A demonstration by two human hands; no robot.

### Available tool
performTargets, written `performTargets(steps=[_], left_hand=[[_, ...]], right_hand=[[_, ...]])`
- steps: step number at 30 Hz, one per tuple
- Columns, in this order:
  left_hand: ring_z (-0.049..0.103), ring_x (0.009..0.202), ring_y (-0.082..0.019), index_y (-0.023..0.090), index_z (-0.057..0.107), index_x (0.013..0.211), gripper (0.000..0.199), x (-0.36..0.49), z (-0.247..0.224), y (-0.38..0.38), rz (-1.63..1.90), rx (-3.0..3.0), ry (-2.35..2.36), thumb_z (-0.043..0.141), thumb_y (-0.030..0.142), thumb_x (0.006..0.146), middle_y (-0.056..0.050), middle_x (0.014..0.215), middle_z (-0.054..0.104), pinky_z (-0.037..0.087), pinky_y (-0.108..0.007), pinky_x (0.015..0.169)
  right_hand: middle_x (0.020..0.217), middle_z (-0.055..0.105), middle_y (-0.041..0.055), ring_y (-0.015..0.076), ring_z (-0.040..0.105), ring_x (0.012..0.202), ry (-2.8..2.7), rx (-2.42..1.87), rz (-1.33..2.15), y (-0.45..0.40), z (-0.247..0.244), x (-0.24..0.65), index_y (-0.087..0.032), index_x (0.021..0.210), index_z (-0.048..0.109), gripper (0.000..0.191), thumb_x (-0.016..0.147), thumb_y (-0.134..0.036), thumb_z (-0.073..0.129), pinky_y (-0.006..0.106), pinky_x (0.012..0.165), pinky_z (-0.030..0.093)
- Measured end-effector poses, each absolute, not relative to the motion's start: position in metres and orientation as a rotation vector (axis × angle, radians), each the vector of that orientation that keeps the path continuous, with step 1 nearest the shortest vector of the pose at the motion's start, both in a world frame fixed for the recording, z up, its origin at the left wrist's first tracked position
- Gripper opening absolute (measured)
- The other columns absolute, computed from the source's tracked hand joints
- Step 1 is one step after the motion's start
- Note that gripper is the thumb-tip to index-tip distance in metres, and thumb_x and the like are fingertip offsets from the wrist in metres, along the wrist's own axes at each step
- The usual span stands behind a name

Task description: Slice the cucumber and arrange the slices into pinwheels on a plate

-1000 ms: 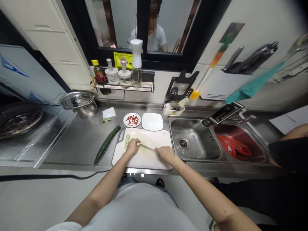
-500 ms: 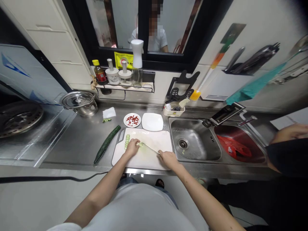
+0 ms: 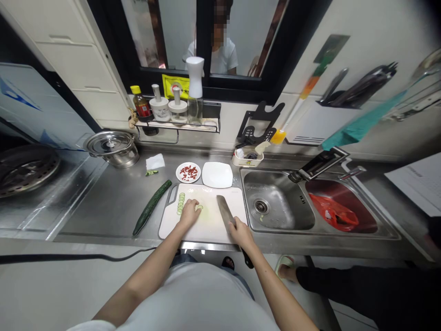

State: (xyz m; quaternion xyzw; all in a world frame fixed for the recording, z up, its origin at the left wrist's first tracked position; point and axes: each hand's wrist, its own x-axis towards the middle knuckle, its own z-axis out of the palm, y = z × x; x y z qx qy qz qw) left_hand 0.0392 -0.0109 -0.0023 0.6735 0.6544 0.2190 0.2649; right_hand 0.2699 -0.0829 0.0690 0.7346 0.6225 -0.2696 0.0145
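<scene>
My right hand [image 3: 242, 232] is closed round the dark handle of a kitchen knife [image 3: 224, 209]. Its blade lies flat-side up over the right part of the white cutting board [image 3: 210, 232], apart from the cucumber. On the board's left half, my left hand [image 3: 189, 212] curls its fingers over a few cucumber slices [image 3: 200, 207], partly hidden beneath them. A row of cucumber slices [image 3: 181, 203] lies just left of that hand. Beside the board, a whole cucumber [image 3: 151, 208] rests on the steel counter.
Behind the board stand a small plate of chopped red pieces [image 3: 188, 173] and a white plate [image 3: 217, 175]. A sink [image 3: 279, 202] adjoins on the right, with a red bag [image 3: 334, 214] in its second basin. A lidded pot [image 3: 112, 149] stands left. Another person's leg [image 3: 344, 289] shows lower right.
The knife has swung away from the cucumber slices to the right, its blade now pointing up the board. My left hand stays nearly in place. The other person's arm at right has withdrawn.
</scene>
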Motion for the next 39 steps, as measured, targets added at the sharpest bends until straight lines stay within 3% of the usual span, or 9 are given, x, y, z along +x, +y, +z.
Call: performTargets(steps=[11,17,24,31,39], left_hand=[[0.056,0.087,-0.019,0.016,0.062,0.096,0.018,0.041,0.001,-0.011,0.583,1.812,1.78,0.058,0.02,0.078,-0.006,0.092,0.058,0.044,-0.03,0.084],[0.056,0.088,-0.019,0.015,0.061,0.094,0.015,0.041,0.002,-0.013,0.593,1.827,1.774,0.055,0.022,0.082,-0.007,0.092,0.058,0.043,-0.031,0.084],[0.056,0.087,-0.019,0.016,0.06,0.085,0.007,0.046,0.004,-0.013,0.575,1.821,1.826,0.056,0.019,0.08,-0.006,0.09,0.057,0.042,-0.03,0.083],[0.056,0.075,-0.015,0.017,0.059,0.075,0.007,0.05,0.01,-0.014,0.603,1.706,1.849,0.055,0.012,0.078,-0.003,0.078,0.061,0.04,-0.026,0.071],[0.056,0.063,-0.011,0.016,0.059,0.07,0.004,0.037,0.027,-0.026,0.785,1.414,1.715,0.063,0.017,0.071,0.001,0.066,0.062,0.04,-0.021,0.061]], right_hand=[[0.104,0.069,0.0118,0.0191,0.064,0.095,1.824,2.532,-0.866,-0.062,0.048,0.294,-0.012,0.116,0.056,0.037,0.094,-0.031,0.034,0.023,0.073,0.044],[0.106,0.067,0.0183,0.0224,0.065,0.097,1.709,2.519,-0.6,-0.065,0.055,0.29,-0.008,0.133,0.044,0.047,0.095,-0.036,0.037,0.027,0.077,0.043],[0.114,0.062,0.0199,0.0236,0.063,0.102,1.744,2.434,-0.443,-0.066,0.057,0.287,-0.01,0.115,0.054,0.038,0.096,-0.038,0.036,0.029,0.08,0.044],[0.112,0.063,0.0195,0.0242,0.065,0.096,1.663,2.412,-0.464,-0.065,0.058,0.285,-0.011,0.118,0.052,0.039,0.096,-0.04,0.036,0.03,0.075,0.046],[0.112,0.061,0.0171,0.0244,0.064,0.093,1.666,2.394,-0.46,-0.064,0.058,0.286,-0.013,0.119,0.052,0.041,0.096,-0.042,0.035,0.032,0.074,0.045]])
